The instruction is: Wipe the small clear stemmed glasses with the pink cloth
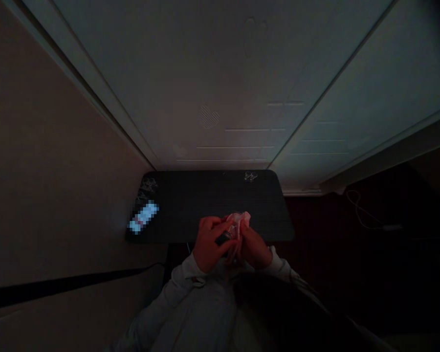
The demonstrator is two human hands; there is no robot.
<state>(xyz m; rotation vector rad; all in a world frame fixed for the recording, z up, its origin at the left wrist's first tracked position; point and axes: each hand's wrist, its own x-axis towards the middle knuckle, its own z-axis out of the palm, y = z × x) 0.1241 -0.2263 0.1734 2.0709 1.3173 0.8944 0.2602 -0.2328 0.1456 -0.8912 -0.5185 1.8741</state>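
Note:
My left hand (209, 245) and my right hand (254, 246) meet close together over the near edge of a dark table. Between them is a pale, crumpled, tissue-like piece (245, 218), tinted pink by the light. The right thumb presses on it, and the right fingers curl underneath. My left fingers bend around its near left side, closed on the same bundle. Something glossy and see-through shows among the fingers, but dim light and the hands hide its shape.
The dark table (205, 195) stands against a pale panel (220, 73) with embossed hearts. At its left lie a bright pixelated oblong (143, 217) and several shiny wire-like loops (148, 185). Small shiny rings (250, 176) lie at the back right. A white cable (364, 220) is on the right.

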